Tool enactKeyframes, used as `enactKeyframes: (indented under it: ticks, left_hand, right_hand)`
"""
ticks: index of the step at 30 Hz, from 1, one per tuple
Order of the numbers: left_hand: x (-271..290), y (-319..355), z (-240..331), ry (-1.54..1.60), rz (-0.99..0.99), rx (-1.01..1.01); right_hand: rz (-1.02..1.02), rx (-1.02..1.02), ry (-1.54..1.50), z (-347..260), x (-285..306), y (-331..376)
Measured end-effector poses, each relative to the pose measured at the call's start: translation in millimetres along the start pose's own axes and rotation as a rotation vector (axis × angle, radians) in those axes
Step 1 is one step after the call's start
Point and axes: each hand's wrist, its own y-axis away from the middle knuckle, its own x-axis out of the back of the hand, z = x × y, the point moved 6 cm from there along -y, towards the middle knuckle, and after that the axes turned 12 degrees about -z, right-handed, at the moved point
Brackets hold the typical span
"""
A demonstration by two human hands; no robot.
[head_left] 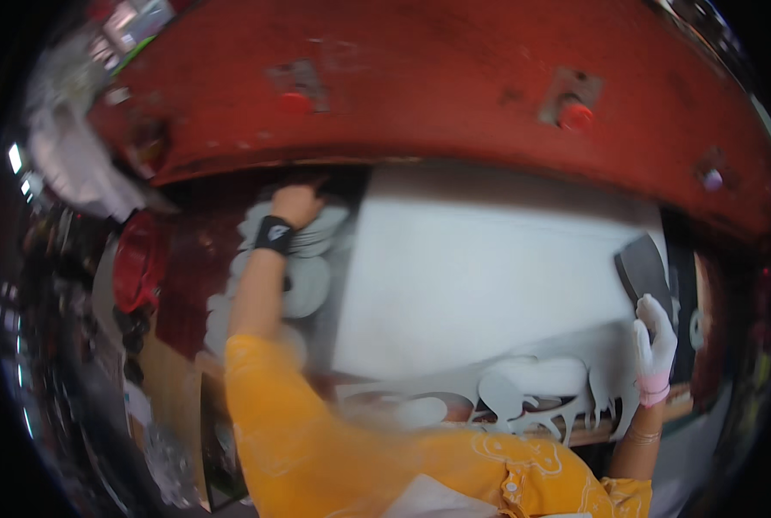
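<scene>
My left hand, bare with a black wristband, reaches forward to the far end of stacked pale grey rounded pieces. Blur and shadow hide its fingers, so whether they grip anything cannot be told. On the right, my right hand wears a white glove with a pink cuff. Its fingers close on the near end of a dark grey sole-shaped piece, which lies over the right edge of a large white board. Along the board's near edge lies a grey sheet with rounded cut-outs.
A wide red machine beam with red knobs spans the far side, just beyond my left hand. To the left stand a red basin and a whitish plastic bag. A wooden edge runs below my right hand.
</scene>
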Motion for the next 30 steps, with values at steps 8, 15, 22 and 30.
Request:
enactKeyframes:
  ticks: [8,15,22,30]
  left_hand:
    - [0,183,41,0.806,-0.068,-0.23]
    - [-82,309,88,0.992,-0.179,0.109]
    - [-101,303,82,1.154,0.108,-0.106]
    - [51,342,32,1.485,0.891,-0.312]
  right_hand:
    - [0.206,-0.361,0.422,52,25,143]
    - [0.231,-0.51,0.305,81,27,142]
    - [0.207,-0.534,0.278,71,26,151]
    - [-0.08,-0.107,-0.427,10,41,138]
